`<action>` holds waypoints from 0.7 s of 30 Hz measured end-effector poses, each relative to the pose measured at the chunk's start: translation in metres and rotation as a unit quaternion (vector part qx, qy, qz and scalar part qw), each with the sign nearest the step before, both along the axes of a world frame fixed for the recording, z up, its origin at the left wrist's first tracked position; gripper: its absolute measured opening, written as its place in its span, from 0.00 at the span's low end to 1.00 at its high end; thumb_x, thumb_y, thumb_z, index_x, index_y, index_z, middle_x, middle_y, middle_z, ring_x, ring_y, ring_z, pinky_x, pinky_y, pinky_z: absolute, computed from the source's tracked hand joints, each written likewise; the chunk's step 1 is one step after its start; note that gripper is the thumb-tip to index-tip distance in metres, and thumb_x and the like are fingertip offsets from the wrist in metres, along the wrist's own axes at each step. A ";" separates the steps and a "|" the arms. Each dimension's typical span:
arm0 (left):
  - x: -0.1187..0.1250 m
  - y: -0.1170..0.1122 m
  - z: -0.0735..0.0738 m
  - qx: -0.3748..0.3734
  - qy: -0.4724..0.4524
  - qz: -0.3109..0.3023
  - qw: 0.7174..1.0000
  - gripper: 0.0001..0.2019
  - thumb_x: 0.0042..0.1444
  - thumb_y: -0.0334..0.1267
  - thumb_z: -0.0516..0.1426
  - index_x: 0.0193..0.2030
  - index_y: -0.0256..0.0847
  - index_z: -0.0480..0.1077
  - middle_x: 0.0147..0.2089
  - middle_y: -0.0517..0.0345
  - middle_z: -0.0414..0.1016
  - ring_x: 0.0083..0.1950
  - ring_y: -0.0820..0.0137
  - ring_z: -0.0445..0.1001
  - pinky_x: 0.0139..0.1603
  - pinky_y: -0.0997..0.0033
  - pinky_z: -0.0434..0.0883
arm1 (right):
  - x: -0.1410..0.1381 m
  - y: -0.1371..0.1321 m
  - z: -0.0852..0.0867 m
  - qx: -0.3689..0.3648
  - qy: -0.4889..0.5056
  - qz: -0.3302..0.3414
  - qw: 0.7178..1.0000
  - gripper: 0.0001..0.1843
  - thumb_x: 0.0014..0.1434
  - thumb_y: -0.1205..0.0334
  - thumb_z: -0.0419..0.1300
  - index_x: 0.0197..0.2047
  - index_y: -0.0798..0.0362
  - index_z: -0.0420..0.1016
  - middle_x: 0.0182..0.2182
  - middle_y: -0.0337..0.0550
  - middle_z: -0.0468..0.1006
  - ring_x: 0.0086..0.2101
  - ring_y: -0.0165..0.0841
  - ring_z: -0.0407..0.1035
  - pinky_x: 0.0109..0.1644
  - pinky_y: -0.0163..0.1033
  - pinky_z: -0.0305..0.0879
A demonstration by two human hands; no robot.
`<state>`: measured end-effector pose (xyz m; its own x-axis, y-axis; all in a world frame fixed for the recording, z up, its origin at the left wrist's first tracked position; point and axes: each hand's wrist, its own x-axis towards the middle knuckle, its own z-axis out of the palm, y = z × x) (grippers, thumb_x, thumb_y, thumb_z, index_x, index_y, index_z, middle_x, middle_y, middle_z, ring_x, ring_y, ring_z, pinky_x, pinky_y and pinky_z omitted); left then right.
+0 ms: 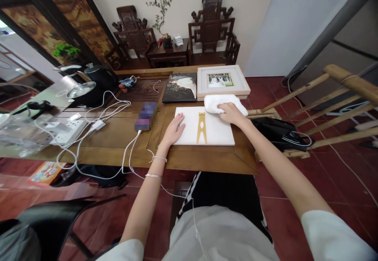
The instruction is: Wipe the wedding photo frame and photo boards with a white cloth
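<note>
Pinning white rectangular panel [215,129] near wooden table's [118,142] front edge with left hand [175,129], fingers flat, together; pressing folded white towel [217,101] on panel's far right corner, right hand [232,113] fingers seemingly curled. Risking panel skidding under pressure.

Both arms stretch forward. The left hand [174,130] lies flat, palm down, fingers spread. The right hand [231,113] reaches farther, fingers curled downward.

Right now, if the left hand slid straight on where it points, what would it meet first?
Probably the dark photo print, just past the white board under the left hand.
</note>
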<state>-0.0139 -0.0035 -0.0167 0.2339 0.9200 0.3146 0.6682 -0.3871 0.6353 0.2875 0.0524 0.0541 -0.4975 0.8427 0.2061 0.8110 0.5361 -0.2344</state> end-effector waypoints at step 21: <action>0.001 -0.001 0.000 0.001 -0.008 0.005 1.000 0.24 0.65 0.45 0.52 0.65 0.38 0.66 0.71 0.46 0.62 0.74 0.59 0.55 0.75 0.53 0.52 | 0.021 -0.142 -0.008 -0.026 0.044 0.087 0.995 0.20 0.44 0.77 0.52 0.37 0.51 0.78 0.46 0.52 0.80 0.50 0.46 0.73 0.57 0.51 0.67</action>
<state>-0.0130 -0.0046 -0.0164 0.2202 0.9218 0.3190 0.6623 -0.3814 0.6449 0.3085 -0.0895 0.0459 -0.6194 0.7555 0.2136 0.6816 0.6525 -0.3311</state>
